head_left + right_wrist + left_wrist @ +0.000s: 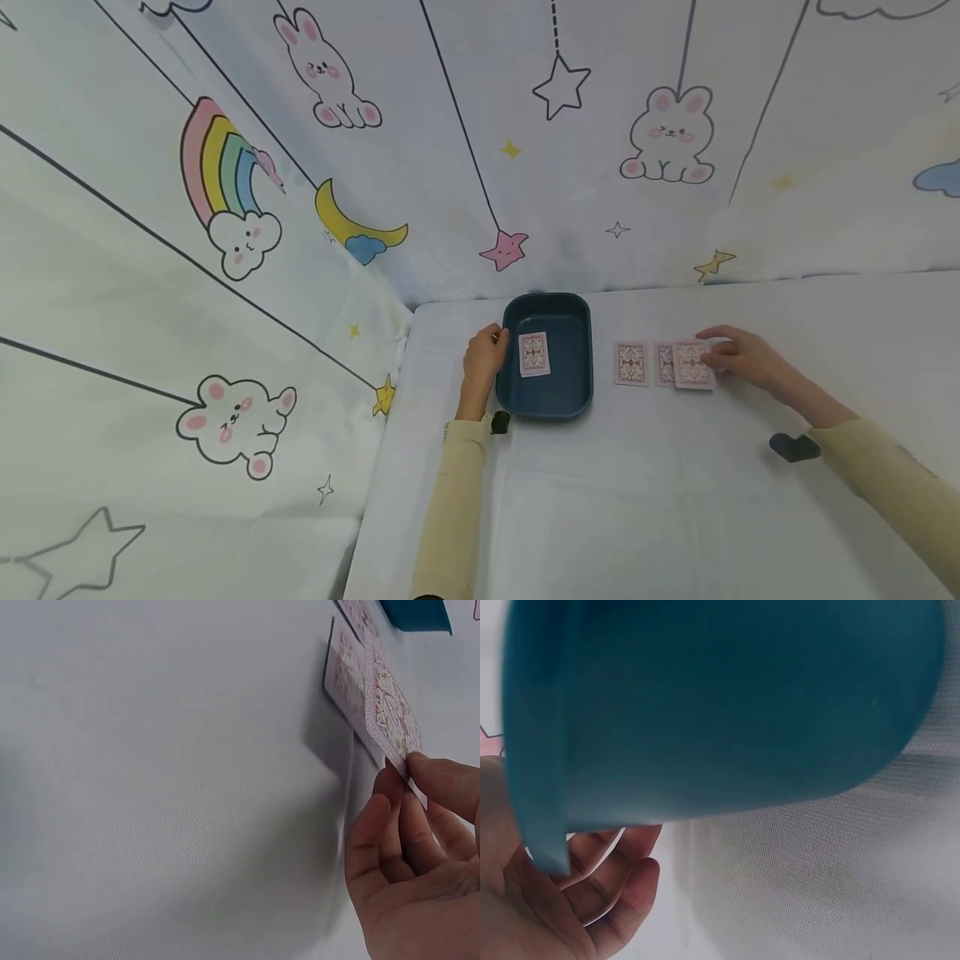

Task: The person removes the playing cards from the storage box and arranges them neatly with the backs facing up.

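My right hand (742, 358) pinches a playing card (690, 367) by its edge, between thumb and fingers, its red patterned back facing up. In the right wrist view the held card (394, 712) is tilted above the cloth and overlaps a card lying beneath it (346, 679). That lower card (663, 365) is partly covered in the head view; another playing card (631, 364) lies face down to its left. At the left side of a dark blue tray (585, 358), my left hand (483, 357) grips the rim, fingers curled below it. One face-down card (535, 354) lies in the tray.
A white cloth (615, 508) covers the table. Behind it and to the left hang white sheets (450, 183) printed with bunnies, stars and a rainbow. The tray stands close to the back sheet.
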A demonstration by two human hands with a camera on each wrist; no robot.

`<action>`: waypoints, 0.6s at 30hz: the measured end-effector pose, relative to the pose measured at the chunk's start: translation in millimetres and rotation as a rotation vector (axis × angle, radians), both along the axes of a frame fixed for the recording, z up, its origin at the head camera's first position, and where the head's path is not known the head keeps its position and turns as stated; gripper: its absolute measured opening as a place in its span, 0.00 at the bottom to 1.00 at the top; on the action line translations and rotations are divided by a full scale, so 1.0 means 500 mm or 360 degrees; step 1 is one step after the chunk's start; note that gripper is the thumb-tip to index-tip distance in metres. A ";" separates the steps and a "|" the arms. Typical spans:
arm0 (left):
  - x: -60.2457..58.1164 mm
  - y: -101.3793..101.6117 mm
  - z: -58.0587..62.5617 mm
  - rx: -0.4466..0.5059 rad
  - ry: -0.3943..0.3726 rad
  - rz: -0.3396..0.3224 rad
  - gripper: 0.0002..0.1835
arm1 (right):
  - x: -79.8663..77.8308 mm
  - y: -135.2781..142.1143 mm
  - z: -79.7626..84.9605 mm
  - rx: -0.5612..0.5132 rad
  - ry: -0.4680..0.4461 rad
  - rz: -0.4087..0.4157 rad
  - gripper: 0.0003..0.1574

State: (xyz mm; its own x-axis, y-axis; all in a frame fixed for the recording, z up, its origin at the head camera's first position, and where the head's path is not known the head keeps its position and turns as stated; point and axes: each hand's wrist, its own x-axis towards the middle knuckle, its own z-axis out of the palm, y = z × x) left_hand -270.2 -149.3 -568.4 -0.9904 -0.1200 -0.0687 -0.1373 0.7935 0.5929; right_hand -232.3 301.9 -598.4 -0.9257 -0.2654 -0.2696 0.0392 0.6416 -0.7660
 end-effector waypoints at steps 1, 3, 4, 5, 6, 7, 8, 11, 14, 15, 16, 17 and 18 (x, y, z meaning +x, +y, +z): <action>0.000 0.000 0.000 0.0001 0.0001 0.0001 0.16 | 0.000 0.005 -0.001 0.0003 -0.0002 -0.0004 0.36; 0.000 0.000 0.000 0.0006 0.0004 0.0001 0.16 | 0.001 0.014 0.000 0.0023 -0.0012 -0.0012 0.37; 0.000 0.000 0.000 0.0007 0.0006 0.0000 0.16 | 0.002 0.018 0.000 0.0035 -0.0016 -0.0015 0.38; 0.001 0.000 0.000 0.0008 0.0009 0.0000 0.16 | 0.003 0.021 0.001 0.0045 -0.0023 -0.0022 0.38; 0.001 0.000 0.000 0.0010 0.0010 -0.0001 0.16 | 0.004 0.025 0.002 0.0046 -0.0024 -0.0024 0.39; 0.001 0.000 0.000 0.0010 0.0010 -0.0002 0.16 | 0.005 0.026 0.003 0.0051 -0.0029 -0.0031 0.38; 0.001 0.000 0.001 0.0011 0.0010 -0.0003 0.16 | 0.006 0.028 0.004 0.0064 -0.0032 -0.0038 0.39; 0.001 0.000 0.000 0.0012 0.0008 -0.0006 0.16 | 0.009 0.032 0.004 0.0092 -0.0028 -0.0053 0.38; 0.002 0.000 0.000 0.0009 0.0015 -0.0009 0.16 | 0.011 0.034 0.004 0.0121 -0.0016 -0.0067 0.38; 0.002 0.000 -0.001 0.0008 0.0018 -0.0011 0.16 | 0.011 0.034 0.004 0.0125 -0.0015 -0.0072 0.38; 0.001 -0.001 -0.002 0.0008 0.0022 -0.0011 0.16 | 0.012 0.034 0.004 0.0138 -0.0013 -0.0078 0.39; 0.001 -0.001 -0.002 0.0004 0.0026 -0.0010 0.16 | 0.012 0.033 0.005 0.0142 -0.0010 -0.0083 0.38; 0.001 -0.001 -0.002 0.0005 0.0026 -0.0009 0.17 | 0.012 0.033 0.006 0.0153 -0.0005 -0.0085 0.38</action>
State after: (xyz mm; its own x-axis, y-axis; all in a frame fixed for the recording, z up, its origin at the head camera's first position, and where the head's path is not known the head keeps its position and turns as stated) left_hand -269.7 -149.7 -569.6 -0.9920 -0.1142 -0.0528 -0.1231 0.7924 0.5975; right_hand -226.3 318.2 -595.7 -0.9369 -0.1884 -0.2947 0.0778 0.7092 -0.7007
